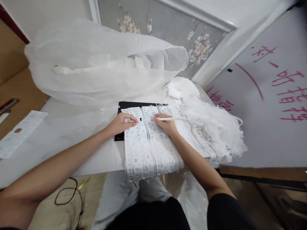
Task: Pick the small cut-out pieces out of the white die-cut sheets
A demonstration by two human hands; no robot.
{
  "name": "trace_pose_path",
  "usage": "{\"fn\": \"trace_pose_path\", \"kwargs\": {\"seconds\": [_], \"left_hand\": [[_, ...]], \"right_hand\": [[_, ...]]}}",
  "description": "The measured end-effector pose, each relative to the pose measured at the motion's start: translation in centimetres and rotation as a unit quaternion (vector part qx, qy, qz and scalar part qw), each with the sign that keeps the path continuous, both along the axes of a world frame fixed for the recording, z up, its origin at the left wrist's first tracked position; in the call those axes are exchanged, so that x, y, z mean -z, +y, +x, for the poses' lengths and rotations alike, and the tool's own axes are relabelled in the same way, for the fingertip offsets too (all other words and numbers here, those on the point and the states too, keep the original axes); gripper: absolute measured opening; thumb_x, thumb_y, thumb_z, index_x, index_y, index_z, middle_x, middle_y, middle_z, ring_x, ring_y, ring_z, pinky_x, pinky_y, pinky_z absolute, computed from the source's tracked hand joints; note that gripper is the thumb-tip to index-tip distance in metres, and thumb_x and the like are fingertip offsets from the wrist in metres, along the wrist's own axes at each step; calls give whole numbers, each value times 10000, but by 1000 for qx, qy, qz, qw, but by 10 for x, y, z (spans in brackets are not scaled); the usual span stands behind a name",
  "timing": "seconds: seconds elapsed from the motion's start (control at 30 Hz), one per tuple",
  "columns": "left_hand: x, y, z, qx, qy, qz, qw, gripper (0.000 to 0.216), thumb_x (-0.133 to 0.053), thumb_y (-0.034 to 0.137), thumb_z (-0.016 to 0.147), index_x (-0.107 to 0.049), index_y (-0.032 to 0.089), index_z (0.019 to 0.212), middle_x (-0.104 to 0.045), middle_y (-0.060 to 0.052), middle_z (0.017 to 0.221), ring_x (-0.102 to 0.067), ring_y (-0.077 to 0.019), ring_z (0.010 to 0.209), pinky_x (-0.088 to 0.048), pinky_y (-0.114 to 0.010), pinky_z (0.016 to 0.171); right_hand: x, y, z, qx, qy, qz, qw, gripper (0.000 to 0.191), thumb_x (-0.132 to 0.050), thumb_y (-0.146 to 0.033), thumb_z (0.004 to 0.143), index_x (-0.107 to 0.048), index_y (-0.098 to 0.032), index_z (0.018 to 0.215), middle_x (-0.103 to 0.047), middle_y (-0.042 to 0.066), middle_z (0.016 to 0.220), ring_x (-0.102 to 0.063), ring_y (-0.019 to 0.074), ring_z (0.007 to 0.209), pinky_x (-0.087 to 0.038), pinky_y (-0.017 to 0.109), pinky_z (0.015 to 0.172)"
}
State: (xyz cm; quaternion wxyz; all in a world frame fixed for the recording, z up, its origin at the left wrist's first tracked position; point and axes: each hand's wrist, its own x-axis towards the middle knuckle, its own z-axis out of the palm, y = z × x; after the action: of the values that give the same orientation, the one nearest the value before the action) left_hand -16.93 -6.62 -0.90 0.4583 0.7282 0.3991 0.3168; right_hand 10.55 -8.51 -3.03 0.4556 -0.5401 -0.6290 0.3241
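White punched sheets [146,147] with rows of small round and square cut-outs lie side by side over a black mat [119,136] and hang over the table's front edge. My left hand [122,123] rests on the left sheet with its fingers pressed flat near the top. My right hand [165,124] is closed on a thin white pen-like tool [171,118] that lies almost level, its tip touching the middle sheet.
A big translucent white plastic bag [96,60] fills the back of the white table [72,143]. A heap of white stringy waste [211,127] lies to the right. A punched strip [19,132] sits far left. Small loose pieces [103,115] dot the table. A black cable [69,191] lies on the floor.
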Motion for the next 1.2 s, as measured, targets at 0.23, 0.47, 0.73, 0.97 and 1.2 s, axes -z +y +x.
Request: {"fn": "trace_pose_path", "kwargs": {"seconds": [0.23,0.47,0.73,0.97,1.2], "left_hand": [[-1,0,-1,6,-1,4,1000,150,-719,328,791,-785,218,870,-780,-34,946,-710,-223,950,-526,-323,894],[-1,-2,-2,11,-21,2,1000,154,-732,334,800,-786,214,880,-780,-36,938,-713,-215,927,-528,-301,839],[-6,-7,-1,-12,-62,-2,998,149,-753,330,776,-790,203,843,-778,-47,902,-714,-216,897,-543,-305,836],[-10,-6,0,-31,-38,-8,999,107,-722,270,757,-782,209,822,-775,-39,919,-708,-219,924,-534,-329,870],[-14,-9,-3,-5,-28,3,1000,107,-689,241,734,-777,204,784,-772,-38,863,-711,-220,874,-549,-320,803]], "right_hand": [[2,-1,0,0,-34,3,999,178,-780,-423,763,-759,-247,774,-760,61,1027,-699,254,1025,-538,427,978],[10,0,-2,-30,-210,145,966,154,-719,-393,862,-745,-262,785,-770,29,995,-665,247,1046,-488,428,969],[5,-10,-12,-69,-395,238,885,181,-546,-305,998,-706,-239,948,-777,27,956,-637,231,1106,-422,413,975],[-1,-9,-8,30,-244,149,958,230,-537,-401,971,-663,-242,864,-729,39,859,-651,222,837,-497,375,823],[-6,17,35,189,-72,107,973,266,-617,-478,875,-664,-227,803,-714,38,845,-666,250,891,-523,403,865]]}}
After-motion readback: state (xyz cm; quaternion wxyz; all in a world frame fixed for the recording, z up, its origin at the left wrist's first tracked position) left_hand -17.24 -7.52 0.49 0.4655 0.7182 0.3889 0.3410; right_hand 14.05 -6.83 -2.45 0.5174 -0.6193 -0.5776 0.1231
